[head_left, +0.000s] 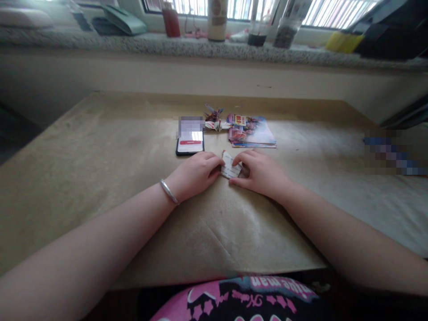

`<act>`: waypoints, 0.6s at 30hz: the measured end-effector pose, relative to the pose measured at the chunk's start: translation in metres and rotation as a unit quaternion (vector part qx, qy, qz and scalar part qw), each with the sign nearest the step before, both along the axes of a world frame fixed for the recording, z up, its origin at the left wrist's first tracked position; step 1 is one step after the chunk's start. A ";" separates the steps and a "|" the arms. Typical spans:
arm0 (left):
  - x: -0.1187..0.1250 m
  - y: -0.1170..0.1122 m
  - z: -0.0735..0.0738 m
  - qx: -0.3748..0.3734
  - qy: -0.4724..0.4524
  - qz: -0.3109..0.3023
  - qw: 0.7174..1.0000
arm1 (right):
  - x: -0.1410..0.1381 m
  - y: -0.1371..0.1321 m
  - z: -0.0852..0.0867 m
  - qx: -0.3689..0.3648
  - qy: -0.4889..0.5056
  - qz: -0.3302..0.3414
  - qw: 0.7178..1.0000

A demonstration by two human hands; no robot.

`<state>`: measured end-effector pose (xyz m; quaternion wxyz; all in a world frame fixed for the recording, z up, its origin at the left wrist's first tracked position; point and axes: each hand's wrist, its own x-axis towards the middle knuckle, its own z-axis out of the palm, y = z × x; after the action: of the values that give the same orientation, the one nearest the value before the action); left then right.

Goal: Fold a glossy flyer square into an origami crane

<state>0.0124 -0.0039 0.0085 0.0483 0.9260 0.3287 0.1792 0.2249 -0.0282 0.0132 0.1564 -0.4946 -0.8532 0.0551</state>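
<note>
Mid-table, a bit toward the near edge: small folded paper [230, 168], white with print, flat on the brown paper cover [100, 178] of the table.

Left hand [195, 171]: fingers curled, tips gripping the paper's left edge. Silver bangle [169, 191] on that wrist.
Right hand [261, 171]: fingers curled too, thumb and tips closed on the paper's right side, heel of the hand down on the cover. Pinching versus just pressing flat: hard to tell, contact hidden under the fingers.

Step in hand, by the look of it: setting or tightening a fold on that small piece, held from both sides and pushed against the table.

Next move, as a judgement only: calls for one hand pinning the piece so it can't slide on the smooth cover, the other running along the crease. Small piece, thick layers, so firm fingertip pressure and tidy edge alignment needed.

Around it:
- phone [190, 141], screen lit, just beyond the left hand toward the far edge.
- stack of printed leaflets [252, 131] right of the phone, nearer the far edge.
- finished-looking folded paper figure [214, 119] between phone and leaflets, touching the stack's left end.
- blurred patch at the right edge, unreadable.
- windowsill [200, 47] past the far edge, with jars and bottles, out of focus.
</note>
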 end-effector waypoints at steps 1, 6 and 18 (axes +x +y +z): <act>0.000 0.000 0.000 -0.003 -0.001 0.001 1.000 | 0.000 0.000 0.000 0.007 -0.007 0.000 1.000; 0.000 0.000 -0.001 -0.008 -0.025 0.007 1.000 | 0.003 0.001 0.002 0.036 -0.043 0.024 0.998; -0.001 0.000 -0.004 0.019 -0.054 0.036 0.998 | 0.011 0.009 -0.005 0.021 0.008 0.040 0.999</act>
<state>0.0118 -0.0037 0.0047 0.0420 0.9033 0.3552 0.2369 0.2361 -0.0194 0.0082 0.1715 -0.4560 -0.8720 0.0472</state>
